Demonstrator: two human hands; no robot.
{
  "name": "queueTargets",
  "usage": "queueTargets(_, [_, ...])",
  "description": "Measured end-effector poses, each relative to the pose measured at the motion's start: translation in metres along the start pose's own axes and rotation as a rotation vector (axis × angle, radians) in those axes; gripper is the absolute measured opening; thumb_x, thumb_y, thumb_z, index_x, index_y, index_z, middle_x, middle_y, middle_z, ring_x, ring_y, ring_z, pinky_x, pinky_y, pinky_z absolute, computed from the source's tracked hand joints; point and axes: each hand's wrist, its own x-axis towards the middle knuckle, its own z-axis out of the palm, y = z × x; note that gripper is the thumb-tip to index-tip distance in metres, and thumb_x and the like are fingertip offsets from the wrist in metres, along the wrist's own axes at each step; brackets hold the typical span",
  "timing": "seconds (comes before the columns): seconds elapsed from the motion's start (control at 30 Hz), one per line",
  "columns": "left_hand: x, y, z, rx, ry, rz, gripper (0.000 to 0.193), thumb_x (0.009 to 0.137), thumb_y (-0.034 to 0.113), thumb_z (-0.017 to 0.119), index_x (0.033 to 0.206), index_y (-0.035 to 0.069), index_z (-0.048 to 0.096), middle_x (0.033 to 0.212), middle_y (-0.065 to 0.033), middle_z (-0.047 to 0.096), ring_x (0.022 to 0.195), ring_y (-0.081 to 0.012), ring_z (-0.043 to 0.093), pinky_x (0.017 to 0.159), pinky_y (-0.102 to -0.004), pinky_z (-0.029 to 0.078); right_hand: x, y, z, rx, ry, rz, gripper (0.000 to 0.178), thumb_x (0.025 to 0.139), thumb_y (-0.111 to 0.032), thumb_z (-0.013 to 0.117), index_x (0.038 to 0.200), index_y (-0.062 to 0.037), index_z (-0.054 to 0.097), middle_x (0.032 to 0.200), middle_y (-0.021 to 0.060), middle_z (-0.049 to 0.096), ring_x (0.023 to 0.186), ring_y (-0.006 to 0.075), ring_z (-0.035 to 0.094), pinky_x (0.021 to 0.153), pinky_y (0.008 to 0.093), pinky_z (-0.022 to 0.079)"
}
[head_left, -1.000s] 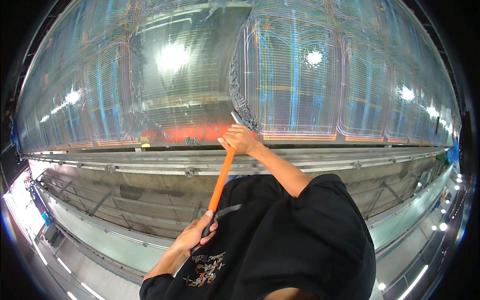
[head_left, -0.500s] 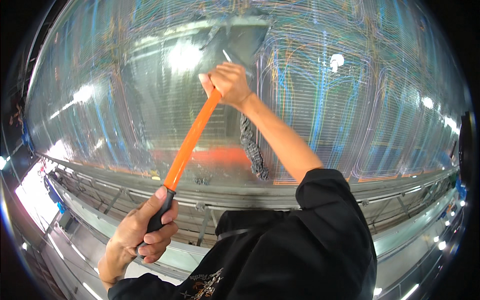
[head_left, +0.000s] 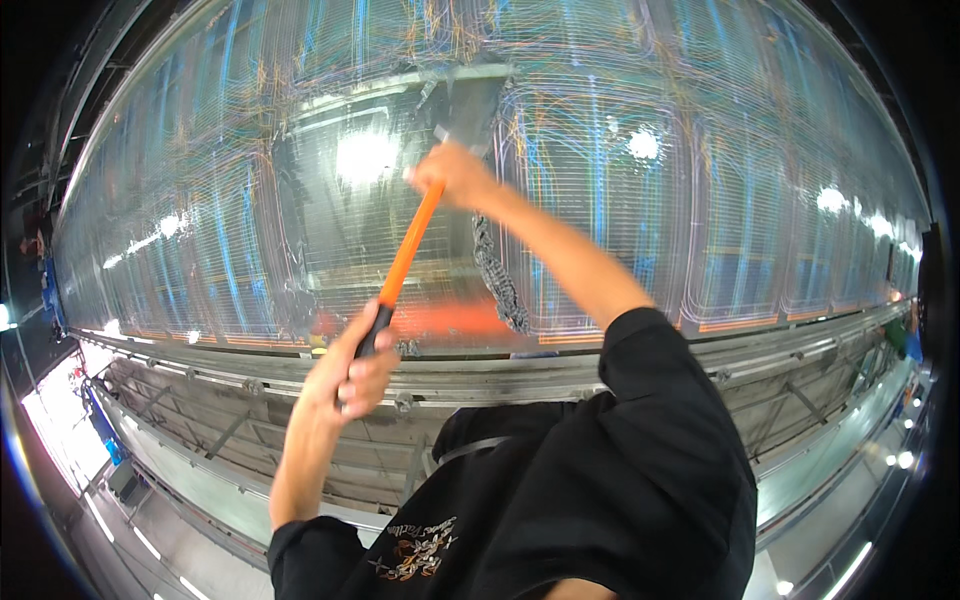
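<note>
A long-handled tool that looks like a scraper (head_left: 408,250) runs slantwise over the panel, its shaft orange and its lower grip black. My left hand (head_left: 342,372) is wrapped round the black grip. Farther up, my right hand (head_left: 455,174) closes on the shaft near the head and covers much of it; only a pale metallic bit shows past the knuckles. Beneath lies a large glossy panel (head_left: 600,240) with many thin blue, orange and purple lines. A ropy strip of dark grey scrapings (head_left: 495,272) lies on it, below my right wrist.
A bare greyish patch without coloured lines spreads around the tool, with a blurred red band (head_left: 440,318) at its near side. Metal rails (head_left: 250,385) run along the panel's near edge, in front of my body. Bright lamp reflections (head_left: 368,157) glare on the surface.
My left hand has moved up and right with the grip, toward my right hand. The tool's head has shifted slightly nearer and left. The whole view has shifted a little.
</note>
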Motion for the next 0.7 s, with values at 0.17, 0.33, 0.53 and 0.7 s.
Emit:
queueTargets(0.17, [-0.076, -0.145, -0.111, -0.119, 0.085, -0.028, 0.049, 0.105, 0.058, 0.037, 0.085, 0.015, 0.047, 0.050, 0.0066, 0.035, 0.028, -0.0053, 0.029, 0.023, -0.0244, 0.027, -0.093, -0.146, 0.103, -0.042, -0.108, -0.044, 0.044, 0.096, -0.033, 0.054, 0.057, -0.0132, 0.055, 0.058, 0.0107, 0.057, 0.065, 0.0324, 0.058, 0.066, 0.0461, 0.042])
queueTargets(0.33, [-0.101, -0.249, -0.164, 0.139, 0.223, -0.080, 0.050, 0.104, 0.060, 0.039, 0.087, 0.014, 0.048, 0.049, 0.0072, 0.033, 0.030, -0.0044, 0.028, 0.025, -0.0227, 0.026, -0.209, -0.233, 0.131, 0.020, 0.023, 0.011, 0.038, 0.093, -0.026, 0.064, 0.059, -0.0113, 0.055, 0.060, 0.0054, 0.055, 0.063, 0.0265, 0.053, 0.069, 0.0388, 0.041])
queueTargets(0.53, [-0.082, -0.294, -0.165, 0.559, 0.398, -0.130, 0.055, 0.100, 0.064, 0.045, 0.088, 0.011, 0.056, 0.051, 0.0086, 0.038, 0.038, -0.0029, 0.032, 0.035, -0.0199, 0.029, -0.304, -0.253, 0.100, -0.099, 0.107, 0.092, 0.036, 0.088, -0.019, 0.070, 0.058, -0.0113, 0.052, 0.058, 0.0042, 0.050, 0.060, 0.0238, 0.052, 0.065, 0.0380, 0.040])
queueTargets(0.7, [-0.053, -0.278, -0.131, 0.483, 0.594, -0.076, 0.056, 0.100, 0.063, 0.048, 0.083, 0.011, 0.053, 0.051, 0.0054, 0.040, 0.036, -0.0052, 0.032, 0.035, -0.0236, 0.028, -0.275, -0.214, 0.085, -0.104, 0.145, 0.014, 0.039, 0.088, -0.015, 0.070, 0.056, -0.0111, 0.048, 0.053, 0.0049, 0.047, 0.052, 0.0244, 0.048, 0.057, 0.0377, 0.039])
